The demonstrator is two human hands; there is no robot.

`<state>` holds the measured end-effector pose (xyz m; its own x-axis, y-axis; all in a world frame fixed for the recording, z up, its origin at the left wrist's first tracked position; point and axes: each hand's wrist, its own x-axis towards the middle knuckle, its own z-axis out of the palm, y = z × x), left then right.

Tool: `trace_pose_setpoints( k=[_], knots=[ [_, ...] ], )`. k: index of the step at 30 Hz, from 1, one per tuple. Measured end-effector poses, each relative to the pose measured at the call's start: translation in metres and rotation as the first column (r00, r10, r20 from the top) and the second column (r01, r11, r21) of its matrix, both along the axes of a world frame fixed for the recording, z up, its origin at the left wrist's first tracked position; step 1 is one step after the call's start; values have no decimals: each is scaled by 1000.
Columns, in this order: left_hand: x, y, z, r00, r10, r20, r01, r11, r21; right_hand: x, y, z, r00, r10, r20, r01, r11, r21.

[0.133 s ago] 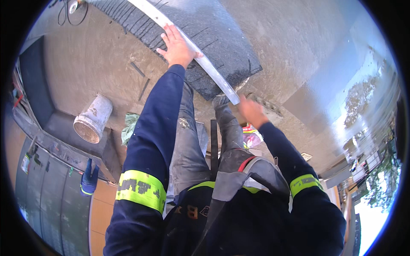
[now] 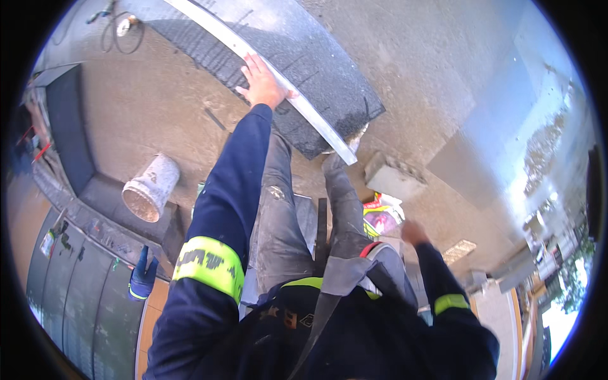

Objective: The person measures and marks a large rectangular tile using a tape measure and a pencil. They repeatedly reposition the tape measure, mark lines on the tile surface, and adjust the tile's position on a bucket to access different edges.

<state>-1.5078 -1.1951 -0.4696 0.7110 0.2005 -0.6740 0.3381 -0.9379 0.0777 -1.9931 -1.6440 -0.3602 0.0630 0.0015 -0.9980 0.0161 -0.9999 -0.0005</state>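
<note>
A long, pale metal bar (image 2: 316,121) like a straightedge lies slantwise across a dark grey slab (image 2: 323,54), its near end jutting past the slab's edge. Several dark parallel lines run over the slab's surface. Fingers spread, my left hand (image 2: 265,83) rests flat on the bar and the slab beside it. My right hand (image 2: 415,233) is off the bar, lower and to the right, close to a colourful plastic bag (image 2: 383,214). Motion smears its fingers, and I make out nothing in it.
A dirty white bucket (image 2: 152,187) lies tipped on the left. Beyond my right knee sits a pale block with holes (image 2: 396,175). A blue glove (image 2: 143,275) is at lower left, a coiled cable (image 2: 121,31) at far left. Dark panels (image 2: 66,126) line the left side.
My right hand has moved from the bar's near end down and to the right, toward my body. My left hand stays on the bar. The whole view has shifted slightly.
</note>
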Motion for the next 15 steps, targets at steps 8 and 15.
trace_pose_setpoints(
  k=[8,15],
  knots=[
    [-33,-45,34,939,-323,118,283,922,265,-188,-14,89,20,-849,528,1000,7,-25],
    [-203,-3,79,972,-224,67,234,950,-209,-189,62,63,156,-913,376,904,286,319]
  ],
)
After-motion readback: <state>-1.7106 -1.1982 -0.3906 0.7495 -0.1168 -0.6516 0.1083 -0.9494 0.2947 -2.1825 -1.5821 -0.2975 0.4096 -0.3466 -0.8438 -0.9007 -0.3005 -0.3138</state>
